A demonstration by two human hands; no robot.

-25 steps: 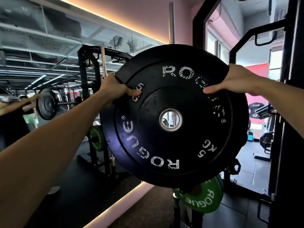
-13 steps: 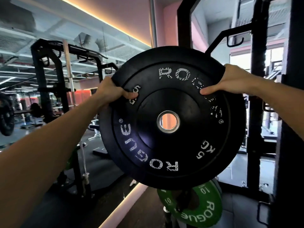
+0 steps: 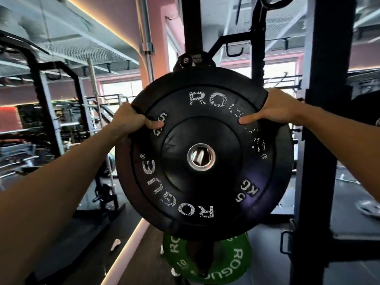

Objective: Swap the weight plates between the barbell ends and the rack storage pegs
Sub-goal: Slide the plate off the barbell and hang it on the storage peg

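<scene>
1. Rack upright (image 3: 193, 27), upper centre: peg hidden; misaligned bore may jam.
2. Black plate (image 3: 202, 155), frame centre, held aloft: could drop onto green plate (image 3: 207, 262) below.
3. Left hand (image 3: 128, 118), right hand (image 3: 277, 109): fingers clamp upper rim; slip risk.

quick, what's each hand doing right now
Left hand: grip closed on the left rim of the round black rubber weight plate.
Right hand: grip closed on its upper right rim.

Both hands gripping black plate (image 3: 203, 182), green plate (image 3: 232, 262) below
</scene>
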